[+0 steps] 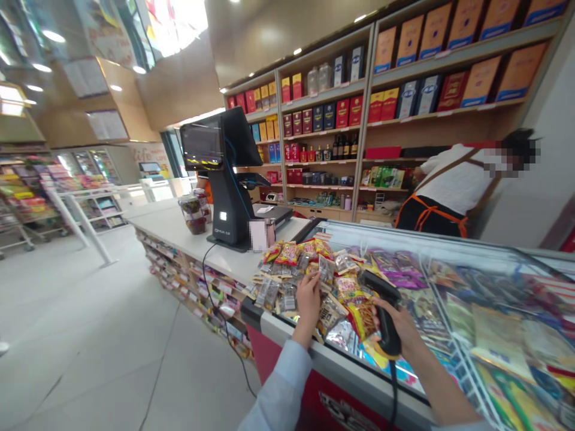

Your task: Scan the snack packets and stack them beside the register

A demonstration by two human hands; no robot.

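My right hand is wrapped round the grip of a black barcode scanner, whose head points left over the snack packets. A cable hangs from the bottom of its handle. My left hand pinches a small clear-and-silver snack packet at its fingertips, above the pile. Around both hands lie many small packets: red-and-yellow noodle snack bags and dark clear-wrapped packets. One red-and-yellow bag lies just beside the scanner. The pile rests on the glass top of a chest freezer.
Left of the pile stands a black checkout terminal on a white counter, with jars beside it. A black cable hangs down the counter front. Behind the freezer a person in an apron bends near shelves of boxed bottles.
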